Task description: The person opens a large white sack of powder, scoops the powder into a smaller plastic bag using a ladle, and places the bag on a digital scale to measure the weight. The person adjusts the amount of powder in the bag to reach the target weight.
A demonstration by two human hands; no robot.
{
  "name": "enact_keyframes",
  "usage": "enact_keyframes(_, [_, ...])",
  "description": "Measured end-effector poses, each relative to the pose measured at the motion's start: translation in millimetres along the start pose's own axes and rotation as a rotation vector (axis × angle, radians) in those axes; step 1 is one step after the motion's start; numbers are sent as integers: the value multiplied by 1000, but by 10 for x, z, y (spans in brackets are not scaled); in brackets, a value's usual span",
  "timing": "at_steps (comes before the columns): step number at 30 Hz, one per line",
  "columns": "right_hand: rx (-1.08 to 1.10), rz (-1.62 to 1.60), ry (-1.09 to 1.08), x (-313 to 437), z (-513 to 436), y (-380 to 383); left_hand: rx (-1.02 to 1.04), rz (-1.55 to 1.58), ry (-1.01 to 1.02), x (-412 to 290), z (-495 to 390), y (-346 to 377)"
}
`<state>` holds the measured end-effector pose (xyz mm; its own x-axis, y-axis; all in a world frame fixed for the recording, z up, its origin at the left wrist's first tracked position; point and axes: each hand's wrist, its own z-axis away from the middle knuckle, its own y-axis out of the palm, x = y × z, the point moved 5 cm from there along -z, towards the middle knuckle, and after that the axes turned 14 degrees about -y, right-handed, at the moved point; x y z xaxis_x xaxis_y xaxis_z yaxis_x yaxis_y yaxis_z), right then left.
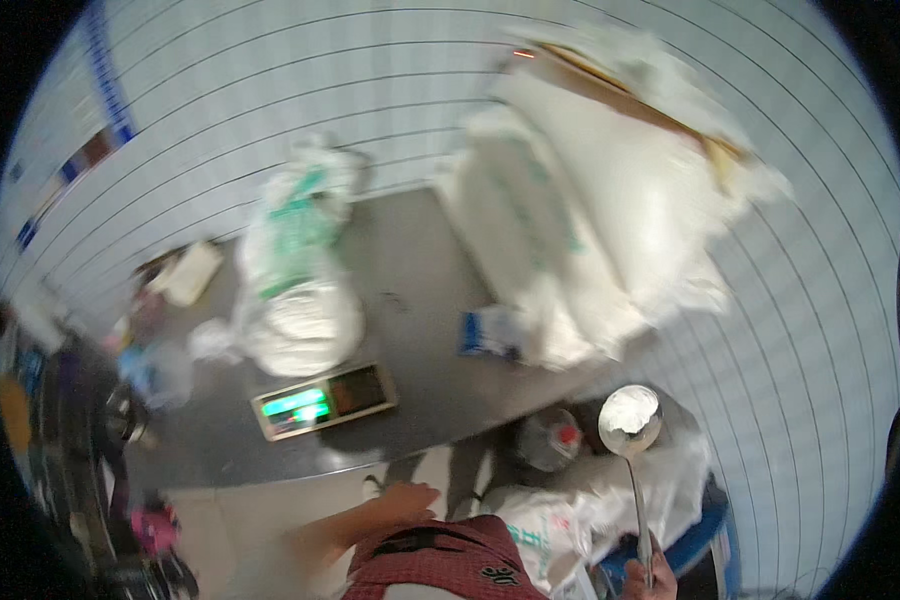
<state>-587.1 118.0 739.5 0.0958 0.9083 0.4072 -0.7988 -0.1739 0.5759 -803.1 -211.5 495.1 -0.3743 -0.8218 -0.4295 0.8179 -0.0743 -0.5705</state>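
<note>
My right hand grips the handle of a metal ladle at the lower right. White powder fills much of its bowl, which is held out past the table's front edge. My left hand is in front of my waist, by the red apron; nothing shows in it, and its fingers look loosely extended. On the table, a digital scale with lit green displays stands in front of a plastic bag with green print. A round white mass shows at the bag's near end.
Large white sacks lean against the ribbed wall at the table's right end. A blue-and-white packet lies beside them. Below the dark tabletop are a clear red-capped jug, a plastic bag and a blue bin.
</note>
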Motion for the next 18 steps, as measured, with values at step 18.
enact_keyframes(18, [806, 911, 6, -3338, -574, 2891, -389, 350, -366, 2132, 1634, 369])
